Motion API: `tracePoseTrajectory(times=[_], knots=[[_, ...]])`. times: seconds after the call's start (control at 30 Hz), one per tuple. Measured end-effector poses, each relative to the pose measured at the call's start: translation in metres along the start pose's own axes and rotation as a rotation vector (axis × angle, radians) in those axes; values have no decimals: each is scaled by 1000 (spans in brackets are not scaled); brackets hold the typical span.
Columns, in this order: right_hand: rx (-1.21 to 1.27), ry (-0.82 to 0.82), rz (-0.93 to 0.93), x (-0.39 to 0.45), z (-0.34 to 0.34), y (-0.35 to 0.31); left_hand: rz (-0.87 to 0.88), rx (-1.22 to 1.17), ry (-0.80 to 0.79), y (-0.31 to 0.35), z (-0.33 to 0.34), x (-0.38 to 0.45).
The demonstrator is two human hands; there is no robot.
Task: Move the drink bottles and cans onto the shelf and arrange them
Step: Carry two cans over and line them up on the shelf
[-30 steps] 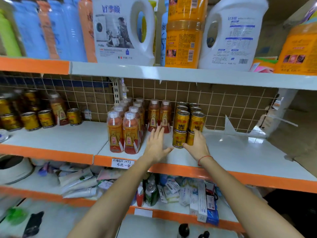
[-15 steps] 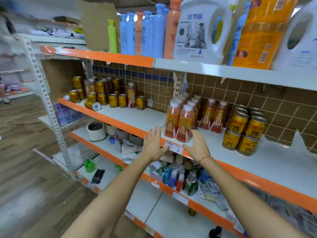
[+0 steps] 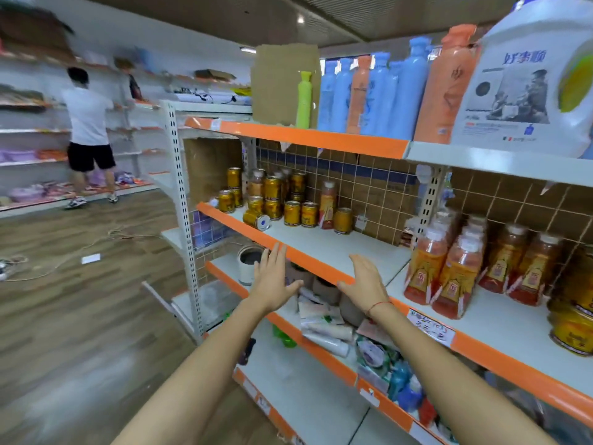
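The middle shelf (image 3: 330, 248) has a white deck and an orange front edge. At its left end stand several gold drink cans (image 3: 272, 200) in a loose cluster, with one red-orange bottle (image 3: 328, 205) among them and one can lying on its side (image 3: 256, 219). Rows of red-orange drink bottles (image 3: 455, 271) stand at the right, and stacked gold cans (image 3: 571, 319) sit at the far right edge. My left hand (image 3: 272, 281) and my right hand (image 3: 364, 281) hover in front of the shelf edge, fingers straight, holding nothing.
The top shelf carries blue and orange detergent bottles (image 3: 385, 97), a white jug (image 3: 526, 81) and a cardboard sheet (image 3: 285, 85). Lower shelves hold tubes and packets (image 3: 324, 329) and a white pot (image 3: 248, 264). A person in a white shirt (image 3: 86, 123) stands at far shelves across the wooden floor (image 3: 80, 300).
My view has swung left along the shelf. Both hands have left the stacked cans at the right and moved left, now in front of the bare stretch of shelf edge.
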State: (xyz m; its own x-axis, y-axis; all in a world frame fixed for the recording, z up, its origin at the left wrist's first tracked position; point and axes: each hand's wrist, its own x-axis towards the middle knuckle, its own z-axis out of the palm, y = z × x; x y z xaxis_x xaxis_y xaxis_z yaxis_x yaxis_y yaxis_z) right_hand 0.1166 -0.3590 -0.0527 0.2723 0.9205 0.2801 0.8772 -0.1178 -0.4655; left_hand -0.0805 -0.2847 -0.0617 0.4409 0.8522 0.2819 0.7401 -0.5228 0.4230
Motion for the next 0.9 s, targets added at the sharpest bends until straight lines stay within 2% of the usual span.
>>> tracePoseTrajectory(times=[0.23, 0.47, 0.73, 0.9], knots=[[44, 11, 9, 55, 49, -70, -38, 38, 30, -88, -38, 30], [38, -15, -12, 89, 92, -98, -106, 46, 33, -156, -40, 48], [14, -65, -9, 144, 124, -97, -138, 55, -4, -193, -25, 87], [-4, -64, -5, 197, 129, -90, -114, 59, 42, -196, -28, 143]])
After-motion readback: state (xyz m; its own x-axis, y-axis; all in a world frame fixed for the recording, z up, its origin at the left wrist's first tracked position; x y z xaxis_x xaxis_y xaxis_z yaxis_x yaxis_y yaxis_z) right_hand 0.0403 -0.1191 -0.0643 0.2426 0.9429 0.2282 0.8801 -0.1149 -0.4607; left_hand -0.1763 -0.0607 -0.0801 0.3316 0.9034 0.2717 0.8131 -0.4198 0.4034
